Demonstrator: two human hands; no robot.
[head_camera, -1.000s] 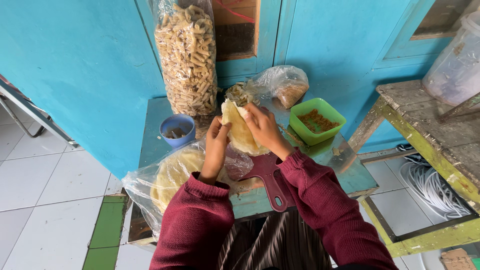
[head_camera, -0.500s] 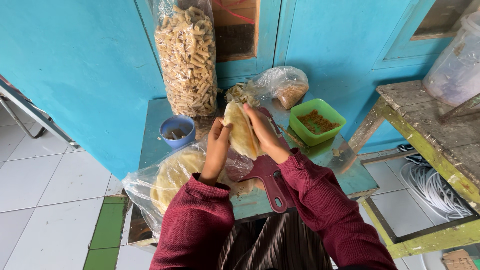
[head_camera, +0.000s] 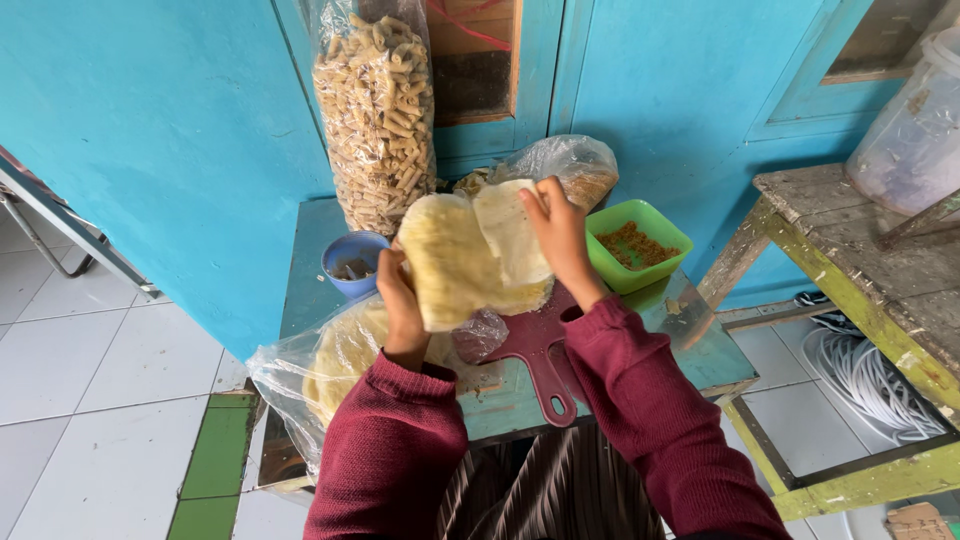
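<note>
Both my hands hold a pale yellow round wrapper sheet (head_camera: 465, 255) up over the small blue table (head_camera: 700, 355). My left hand (head_camera: 400, 305) grips its left lower edge. My right hand (head_camera: 560, 235) pinches the top right part, where a paler sheet is peeling off the yellow one. Under it lies a dark red cutting board (head_camera: 540, 350) with its handle toward me. A clear plastic bag (head_camera: 320, 360) with more yellow sheets sits at the table's left front.
A tall bag of tube-shaped crackers (head_camera: 378, 110) stands at the back. A small blue bowl (head_camera: 350, 262), a green tub (head_camera: 638, 242) of brown filling and another clear bag (head_camera: 575, 165) are on the table. A worn wooden bench (head_camera: 870, 260) stands right.
The sheets have tilted flatter toward the camera and spread wider. My right hand has moved right, peeling the paler sheet apart from the yellow one.
</note>
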